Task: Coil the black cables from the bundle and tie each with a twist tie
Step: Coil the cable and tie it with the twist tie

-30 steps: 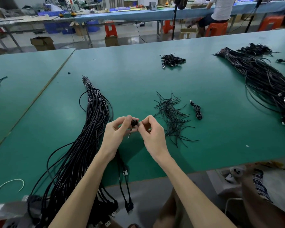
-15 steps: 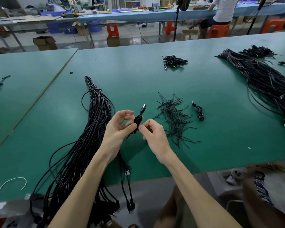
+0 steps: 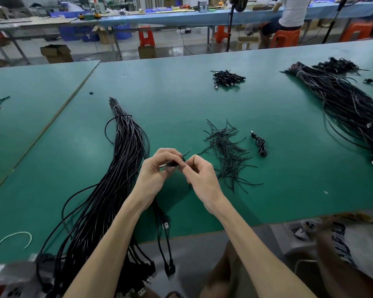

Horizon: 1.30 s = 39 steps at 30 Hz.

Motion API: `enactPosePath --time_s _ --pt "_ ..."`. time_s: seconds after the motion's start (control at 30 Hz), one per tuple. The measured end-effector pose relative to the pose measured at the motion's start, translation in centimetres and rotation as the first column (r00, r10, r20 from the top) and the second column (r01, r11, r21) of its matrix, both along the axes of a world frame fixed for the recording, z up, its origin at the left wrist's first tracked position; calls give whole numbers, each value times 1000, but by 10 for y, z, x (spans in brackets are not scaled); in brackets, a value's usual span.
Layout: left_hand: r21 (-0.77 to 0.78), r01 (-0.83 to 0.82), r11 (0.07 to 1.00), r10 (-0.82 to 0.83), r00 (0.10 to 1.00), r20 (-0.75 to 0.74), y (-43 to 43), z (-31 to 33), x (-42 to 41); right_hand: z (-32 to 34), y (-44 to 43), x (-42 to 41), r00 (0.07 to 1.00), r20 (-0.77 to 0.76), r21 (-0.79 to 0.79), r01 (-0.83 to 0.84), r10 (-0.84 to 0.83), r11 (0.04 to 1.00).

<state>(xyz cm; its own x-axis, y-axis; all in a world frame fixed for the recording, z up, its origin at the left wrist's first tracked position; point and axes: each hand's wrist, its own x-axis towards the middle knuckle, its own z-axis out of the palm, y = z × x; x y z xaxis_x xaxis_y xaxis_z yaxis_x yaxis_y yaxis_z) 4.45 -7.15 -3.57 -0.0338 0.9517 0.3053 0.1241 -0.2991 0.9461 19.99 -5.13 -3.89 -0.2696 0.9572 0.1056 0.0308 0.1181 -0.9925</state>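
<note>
A small coiled black cable (image 3: 174, 164) sits between my two hands above the green table (image 3: 181, 100). My left hand (image 3: 157, 171) grips the coil with curled fingers. My right hand (image 3: 199, 176) pinches a thin twist tie (image 3: 186, 152) at the coil; the tie's free end sticks up to the right. The long bundle of black cables (image 3: 121, 164) lies to the left, its plugs hanging over the near edge. A loose heap of twist ties (image 3: 226, 151) lies to the right of my hands, with one tied coil (image 3: 260, 144) beside it.
A pile of finished coils (image 3: 227, 78) lies further back. A second large cable bundle (image 3: 345, 104) runs along the right side. A white loop (image 3: 14, 238) lies at the near left. A seated person (image 3: 289, 16) works at a far bench.
The coil has turned from upright with its plug pointing up to lying sideways between my hands. My right hand has closed in on the twist tie.
</note>
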Motion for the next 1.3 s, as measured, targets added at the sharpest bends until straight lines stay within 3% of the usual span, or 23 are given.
enactPosePath --time_s 0.13,0.3,0.47,0.73,1.03,1.2,1.3 --pt "23 -25 999 25 1000 14 0 -1 -1 0 1 2 999 -43 -37 -7 6 999" --pt "8 13 1000 -15 986 166 2 0 -4 -2 2 3 989 -136 -68 49 -58 997" --pt "-213 73 974 17 919 394 4 3 -7 -3 2 2 992 -112 -2 59 -59 998" --pt "-284 92 954 -21 969 245 -1 2 -7 -4 1 -2 999 -25 57 32 -30 998" --pt "-74 52 996 -38 983 178 -2 0 -3 -1 1 2 999 -24 -22 -32 31 999" --pt "-36 -65 997 69 991 117 -1 2 -4 0 0 2 998 -37 -14 -51 50 999" --pt "-69 -165 984 174 970 171 1 1 -7 -2 1 1 999 -49 -4 -14 13 1000"
